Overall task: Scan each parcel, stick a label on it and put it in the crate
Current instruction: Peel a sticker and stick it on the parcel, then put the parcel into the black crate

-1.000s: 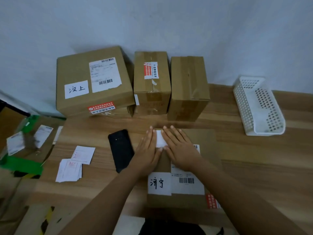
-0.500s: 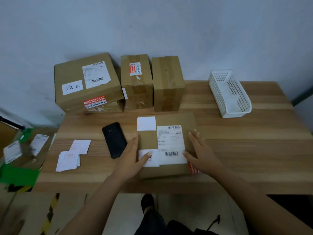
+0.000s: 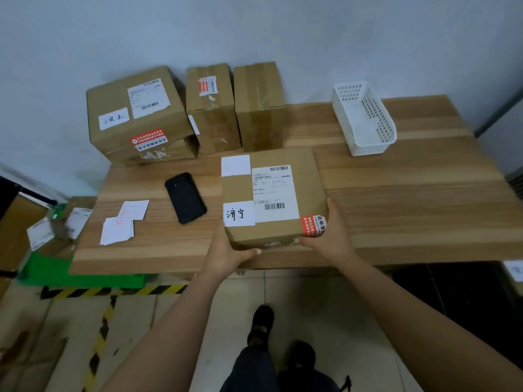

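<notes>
A flat cardboard parcel [image 3: 305, 176] is at the table's front edge, tilted up toward me. It carries a blank white label [image 3: 235, 165] at its top left, a printed shipping label and a handwritten white sticker. My left hand [image 3: 226, 250] grips its near left corner from below. My right hand [image 3: 329, 236] holds its near right corner, thumb along the side. A black phone-like scanner [image 3: 185, 198] lies on the table just left of the parcel. A small stack of white labels [image 3: 117, 230] sits further left.
Three more cardboard parcels [image 3: 135, 114] [image 3: 210, 108] [image 3: 259, 106] stand against the wall at the back. A white perforated basket [image 3: 363, 120] sits back right on the wooden table [image 3: 410, 210]. On the floor at left, a green crate [image 3: 56, 271] holds labelled boxes.
My hands went from pressing the blank label onto the parcel's far end to its near corners. They now grip it and its front has lifted. The camera has pulled back.
</notes>
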